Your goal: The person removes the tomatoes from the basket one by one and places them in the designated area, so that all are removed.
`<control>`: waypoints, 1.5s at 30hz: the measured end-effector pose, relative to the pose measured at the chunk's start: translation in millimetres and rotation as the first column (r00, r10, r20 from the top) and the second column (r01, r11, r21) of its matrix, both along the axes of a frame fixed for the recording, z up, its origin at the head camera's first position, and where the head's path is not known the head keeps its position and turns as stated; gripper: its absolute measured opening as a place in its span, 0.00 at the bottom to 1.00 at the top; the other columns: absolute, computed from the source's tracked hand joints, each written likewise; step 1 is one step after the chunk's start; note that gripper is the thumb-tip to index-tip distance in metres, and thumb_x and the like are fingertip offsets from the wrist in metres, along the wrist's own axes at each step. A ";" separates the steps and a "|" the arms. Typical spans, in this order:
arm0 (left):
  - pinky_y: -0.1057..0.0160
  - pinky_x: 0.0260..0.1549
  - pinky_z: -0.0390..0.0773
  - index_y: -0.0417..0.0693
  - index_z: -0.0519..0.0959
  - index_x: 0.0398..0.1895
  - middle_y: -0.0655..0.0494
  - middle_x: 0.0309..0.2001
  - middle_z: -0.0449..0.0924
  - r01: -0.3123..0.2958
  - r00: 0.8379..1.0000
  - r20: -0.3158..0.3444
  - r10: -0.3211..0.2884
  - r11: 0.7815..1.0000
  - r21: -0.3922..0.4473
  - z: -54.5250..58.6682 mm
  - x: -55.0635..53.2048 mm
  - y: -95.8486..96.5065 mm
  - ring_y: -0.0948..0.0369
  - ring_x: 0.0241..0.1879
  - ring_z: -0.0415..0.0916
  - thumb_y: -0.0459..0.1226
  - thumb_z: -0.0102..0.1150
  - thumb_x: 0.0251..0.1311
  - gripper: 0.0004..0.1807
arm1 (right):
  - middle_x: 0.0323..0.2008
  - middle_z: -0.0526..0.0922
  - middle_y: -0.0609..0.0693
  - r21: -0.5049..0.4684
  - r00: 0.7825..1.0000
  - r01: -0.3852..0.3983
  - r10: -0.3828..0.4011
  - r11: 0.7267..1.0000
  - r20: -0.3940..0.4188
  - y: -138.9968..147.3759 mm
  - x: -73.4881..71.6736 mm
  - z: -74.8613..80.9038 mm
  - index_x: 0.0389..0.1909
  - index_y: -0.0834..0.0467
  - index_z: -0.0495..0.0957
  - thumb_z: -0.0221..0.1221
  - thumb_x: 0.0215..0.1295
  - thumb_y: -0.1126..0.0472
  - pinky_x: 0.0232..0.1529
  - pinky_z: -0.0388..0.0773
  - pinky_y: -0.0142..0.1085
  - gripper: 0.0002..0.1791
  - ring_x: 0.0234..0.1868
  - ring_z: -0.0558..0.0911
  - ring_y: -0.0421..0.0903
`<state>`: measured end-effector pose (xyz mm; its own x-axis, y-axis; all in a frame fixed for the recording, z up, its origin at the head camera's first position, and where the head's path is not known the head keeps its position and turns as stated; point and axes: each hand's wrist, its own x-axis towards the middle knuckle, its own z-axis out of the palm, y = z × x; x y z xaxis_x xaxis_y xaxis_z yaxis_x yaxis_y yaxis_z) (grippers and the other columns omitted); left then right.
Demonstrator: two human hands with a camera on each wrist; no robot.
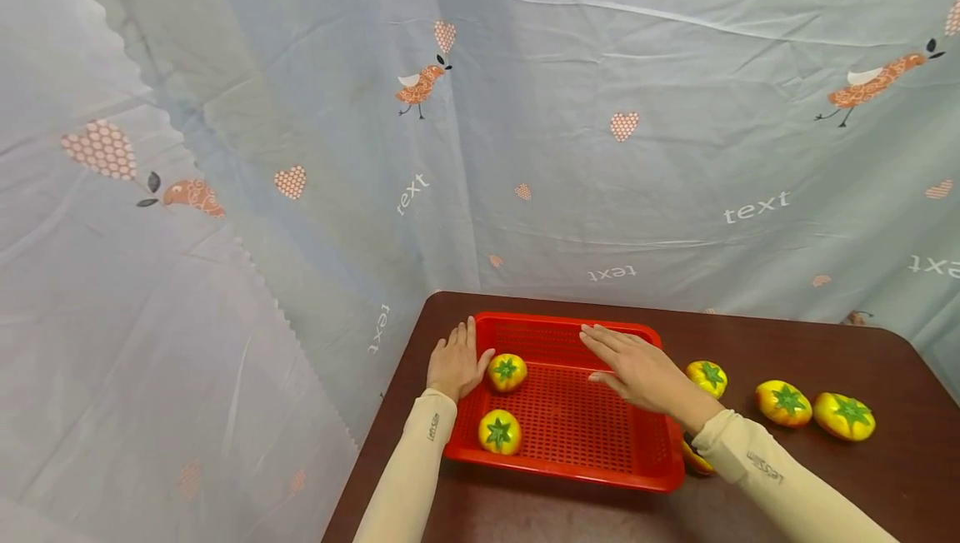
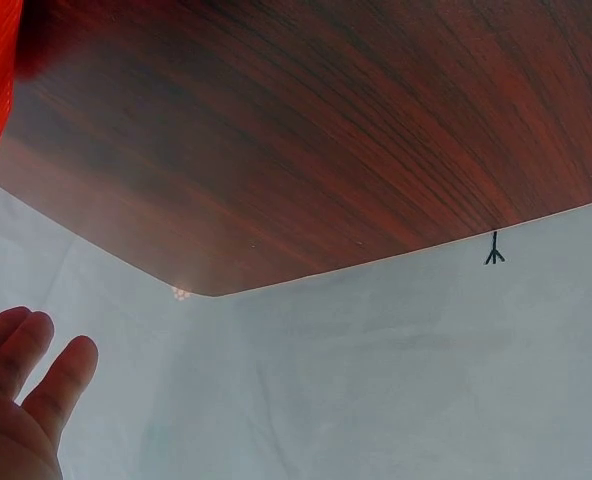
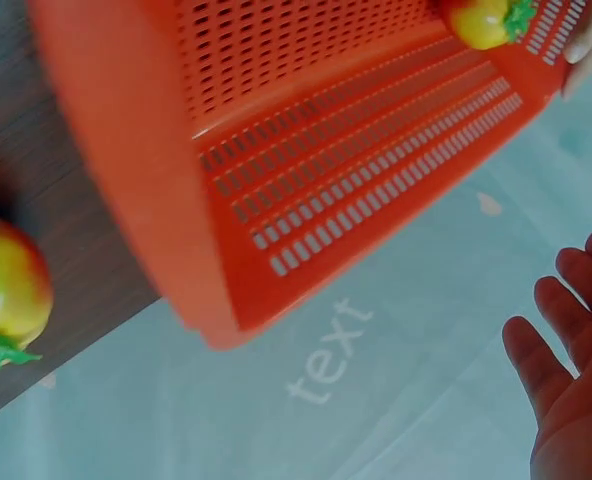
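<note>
A red plastic basket [image 1: 570, 422] with a slotted floor sits on the dark table. Inside its left end lie two yellow-and-red fruits with green star-shaped tops, one farther back [image 1: 507, 372] and one nearer [image 1: 499, 431]. My left hand [image 1: 453, 364] is at the basket's left rim, fingers straight and thumb out toward the back fruit. Over the basket's right side, my right hand [image 1: 637, 368] is held flat with its fingers extended, pointing to the back left. Neither palm has anything in its grip; the right wrist view shows those fingers [image 3: 541, 365] spread apart.
Right of the basket, similar fruits lie on the wood-grain table [image 1: 810, 476]: one behind my wrist [image 1: 707, 378], two farther right [image 1: 783, 403] and another [image 1: 699, 458] partly hidden under my right forearm. A printed grey-blue curtain [image 1: 570, 193] hangs behind the table and along its left.
</note>
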<state>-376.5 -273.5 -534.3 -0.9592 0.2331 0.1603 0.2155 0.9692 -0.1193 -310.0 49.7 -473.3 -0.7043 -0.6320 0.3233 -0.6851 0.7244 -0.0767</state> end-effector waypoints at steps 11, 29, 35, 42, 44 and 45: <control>0.52 0.63 0.71 0.37 0.54 0.75 0.42 0.69 0.67 -0.007 1.000 0.019 0.007 1.000 -0.013 -1.0 0.0 0.3 0.51 0.67 0.68 0.59 0.37 0.72 0.42 | 0.71 0.67 0.56 0.037 0.997 -0.064 0.062 0.997 0.052 -35.8 -5.9 -2.6 0.72 0.60 0.64 0.59 0.67 0.46 0.64 0.70 0.53 0.37 0.70 0.69 0.55; 0.52 0.65 0.70 0.37 0.53 0.76 0.42 0.70 0.66 -0.024 0.999 0.027 0.024 0.999 -0.024 -0.8 -2.5 2.5 0.51 0.68 0.67 0.60 0.35 0.72 0.42 | 0.71 0.67 0.53 0.094 0.986 -0.144 0.134 0.985 0.102 -78.0 -7.0 -19.2 0.71 0.58 0.65 0.61 0.64 0.44 0.65 0.71 0.52 0.38 0.70 0.69 0.52; 0.51 0.65 0.69 0.37 0.52 0.76 0.42 0.70 0.66 -0.022 0.999 0.024 0.023 1.000 -0.020 -1.0 -2.2 1.4 0.51 0.68 0.66 0.59 0.35 0.73 0.42 | 0.71 0.67 0.53 0.130 0.979 -0.186 0.173 0.974 0.109 -90.5 -6.0 -24.5 0.71 0.58 0.65 0.61 0.65 0.44 0.65 0.71 0.50 0.38 0.70 0.70 0.51; 0.52 0.65 0.69 0.38 0.52 0.76 0.43 0.70 0.66 -0.022 1.000 0.019 0.022 0.999 -0.027 -2.0 -2.9 1.4 0.51 0.68 0.67 0.60 0.35 0.72 0.42 | 0.70 0.70 0.52 0.172 0.974 -0.215 0.199 0.961 0.104 -102.6 -8.8 -34.0 0.70 0.57 0.67 0.62 0.63 0.45 0.66 0.70 0.48 0.38 0.69 0.71 0.51; 0.52 0.65 0.69 0.38 0.52 0.76 0.43 0.70 0.66 -0.021 1.000 0.018 0.021 0.999 -0.025 -2.5 -3.3 1.3 0.52 0.68 0.67 0.60 0.35 0.72 0.42 | 0.70 0.69 0.53 0.183 0.973 -0.219 0.200 0.958 0.118 -105.7 -9.4 -36.6 0.70 0.58 0.66 0.62 0.63 0.45 0.66 0.70 0.50 0.38 0.69 0.71 0.51; 0.52 0.65 0.69 0.38 0.53 0.76 0.43 0.70 0.67 -0.020 1.000 0.017 0.020 1.000 -0.025 -2.6 -3.4 1.2 0.52 0.68 0.67 0.60 0.35 0.72 0.42 | 0.70 0.69 0.53 0.191 0.972 -0.219 0.198 0.957 0.125 -107.5 -9.5 -38.0 0.70 0.58 0.66 0.63 0.63 0.45 0.65 0.71 0.50 0.38 0.69 0.71 0.51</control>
<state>-379.9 -272.3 -536.9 -0.9662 0.2177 0.1379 0.1987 0.9701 -0.1395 -319.5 -57.8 -511.3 -0.5729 -0.8128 0.1056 -0.8185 0.5741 -0.0220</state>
